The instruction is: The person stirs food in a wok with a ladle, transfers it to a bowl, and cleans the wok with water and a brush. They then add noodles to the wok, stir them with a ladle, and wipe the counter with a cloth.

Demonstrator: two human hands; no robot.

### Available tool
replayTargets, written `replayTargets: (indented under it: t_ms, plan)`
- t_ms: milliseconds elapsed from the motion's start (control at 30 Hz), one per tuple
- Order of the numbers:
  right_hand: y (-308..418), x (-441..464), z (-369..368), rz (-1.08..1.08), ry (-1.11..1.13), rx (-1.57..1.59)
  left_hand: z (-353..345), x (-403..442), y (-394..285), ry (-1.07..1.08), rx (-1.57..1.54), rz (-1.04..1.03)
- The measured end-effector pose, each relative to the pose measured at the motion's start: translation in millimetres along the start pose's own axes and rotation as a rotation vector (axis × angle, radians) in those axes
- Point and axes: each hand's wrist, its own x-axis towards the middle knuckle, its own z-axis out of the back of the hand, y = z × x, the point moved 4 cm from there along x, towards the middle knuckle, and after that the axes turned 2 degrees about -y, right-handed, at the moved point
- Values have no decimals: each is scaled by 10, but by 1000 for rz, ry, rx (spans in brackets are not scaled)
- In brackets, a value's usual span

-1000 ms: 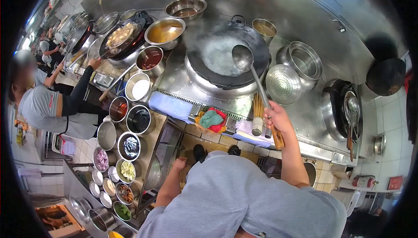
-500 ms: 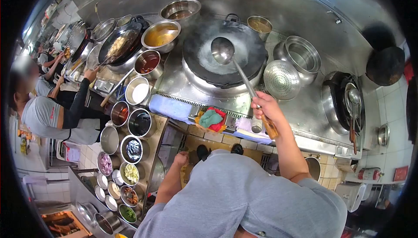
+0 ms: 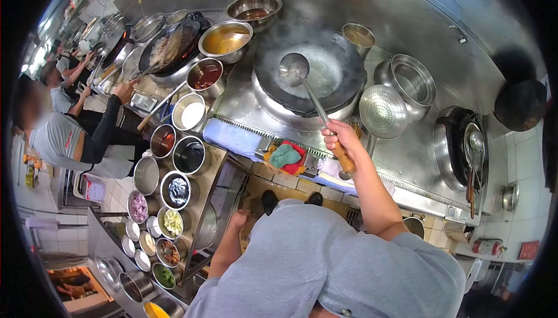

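My right hand (image 3: 343, 136) is closed around the wooden handle of a long metal ladle (image 3: 317, 104). The ladle's round bowl hangs over the left part of a large black wok (image 3: 351, 79). Pale, steaming liquid (image 3: 325, 71) covers the wok's bottom. Whether the bowl touches it, I cannot tell. Low at my left side, my left hand (image 3: 239, 219) is curled into a fist, apart from the counter, with nothing visible in it. Right of the wok lies a perforated strainer (image 3: 383, 113), beside a metal pot (image 3: 414, 81).
Bowls of yellow liquid (image 3: 225, 41) and red sauce (image 3: 205, 74) stand left of the wok. Several seasoning and ingredient containers (image 3: 175, 190) fill the left-hand counter. Folded cloths (image 3: 286, 155) lie along the stove's front edge. A co-worker (image 3: 64, 140) works at another wok (image 3: 168, 50).
The ladle's bowl has shifted left relative to the wok, and more steam rises. My view has turned slightly. The co-worker's wok contents have moved. My left hand stays low.
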Motion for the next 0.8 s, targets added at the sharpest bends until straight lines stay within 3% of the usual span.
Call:
replayTargets:
  t_ms: [167, 300, 400, 500, 567, 600, 667, 733, 767, 800]
  plan:
    - [57, -100, -43, 6, -26, 60, -2, -276, -96, 26, -225, 85]
    - [167, -270, -71, -44, 41, 262, 16, -208, -150, -14, -5, 44]
    - [335, -385, -174, -153, 140, 633, 30, -104, -223, -38, -95, -30]
    - [657, -420, -192, -85, 125, 705, 51, -198, -527, -74, -137, -70]
    - [1022, -428, -127, -75, 255, 1059, 54, -291, -718, -5, -195, 54]
    - [1207, -346, -13, 21, 361, 1091, 61, -279, -744, 3, -188, 57]
    - [1312, -66, 237, 130, 463, 1122, 39, -152, -748, 170, -243, -74]
    - [1404, 195, 662, 719, -565, -326, 47, -147, -735, 143, -274, -85]
    - [1403, 180, 807, 727, -885, -615, 60, -124, -758, 113, -313, -93]
    - [1373, 182, 1159, 792, -975, -585, 96, -129, -785, 13, -192, -147]
